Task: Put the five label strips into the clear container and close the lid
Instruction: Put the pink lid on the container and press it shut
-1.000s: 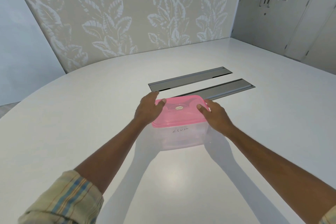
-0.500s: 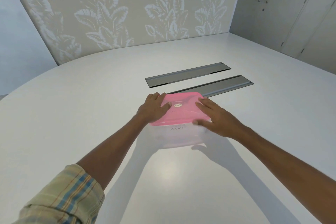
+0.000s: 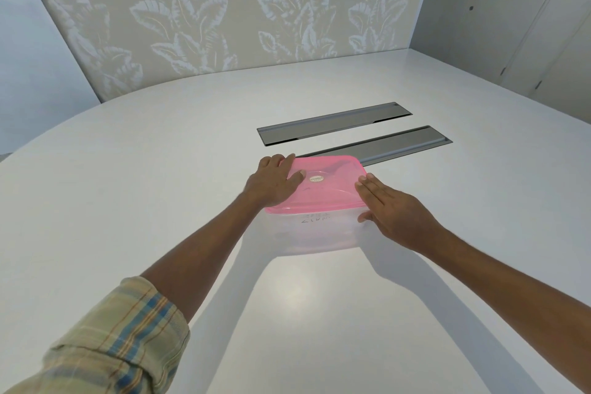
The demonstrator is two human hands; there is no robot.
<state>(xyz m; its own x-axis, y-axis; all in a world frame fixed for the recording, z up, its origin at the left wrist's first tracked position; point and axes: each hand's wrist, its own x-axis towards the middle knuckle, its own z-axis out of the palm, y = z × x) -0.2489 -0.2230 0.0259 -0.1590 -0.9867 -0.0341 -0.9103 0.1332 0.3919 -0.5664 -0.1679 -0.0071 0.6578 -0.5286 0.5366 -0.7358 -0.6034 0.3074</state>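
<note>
We pressed both flat, open hands, left hand (image 3: 275, 182) and right hand (image 3: 396, 214), gripping nothing, on the translucent pink plastic lid (image 3: 323, 185) covering the clear rectangular container (image 3: 313, 233).

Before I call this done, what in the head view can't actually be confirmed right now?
- Label strips: not discernible through the cloudy wall of the clear container; count unknown.
- Lid seal: the pink lid sits on top, but the left hand and right hand cover its side edges.
- Handwriting on the container front: partly hidden under the lid rim, unreadable.
- Round sticker on the lid: print too small.
</note>
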